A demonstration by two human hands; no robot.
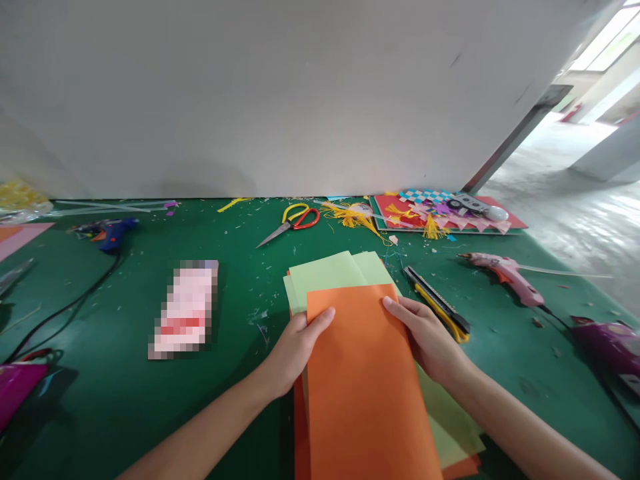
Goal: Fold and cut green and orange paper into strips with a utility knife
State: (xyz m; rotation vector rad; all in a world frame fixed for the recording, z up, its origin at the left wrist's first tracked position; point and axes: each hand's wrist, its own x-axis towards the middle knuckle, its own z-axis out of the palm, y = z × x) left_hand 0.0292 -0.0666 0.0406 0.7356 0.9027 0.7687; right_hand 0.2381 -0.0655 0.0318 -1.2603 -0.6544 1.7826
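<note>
Both hands grip an orange sheet of paper (367, 373) by its two long sides near the far end, thumbs on top. My left hand (300, 350) is closed on the left edge, and my right hand (435, 340) on the right edge; the fingers underneath are mostly hidden. Beneath the orange sheet lie pale green sheets (325, 272), fanned out a little, with more orange paper showing at their edges. Just right of my right hand rests a yellow and black utility knife (437, 303). Beyond the paper lie scissors (290, 223) with one red and one yellow handle.
On the green table (240, 407), a pink glue gun (510, 277) lies right and a blue glue gun (115, 235) left, both with cords. A pixelated pinkish item (185, 310) is at left. Yellow tassels (350, 215) and a red board (387, 212) bearing decorations sit by the wall (280, 100).
</note>
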